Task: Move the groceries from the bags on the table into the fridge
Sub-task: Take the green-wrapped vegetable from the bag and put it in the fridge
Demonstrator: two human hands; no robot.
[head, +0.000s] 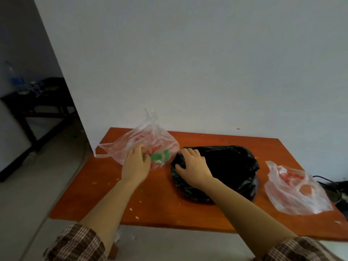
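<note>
Mid-frame on an orange table (160,204), a crumpled glossy black bag (229,166) lies lengthwise left to right; the right hand (194,166) grips its left rim. The left hand (134,166) clutches a clear bag (150,142), handles pointing up.

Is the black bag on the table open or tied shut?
Open, it seems: the black bag's crumpled rim rings a dark hollow, and the right hand grips that rim. Its contents cannot be told.

Orange table (160,210): three plastic bags (226,166), crumbs (131,209).
</note>
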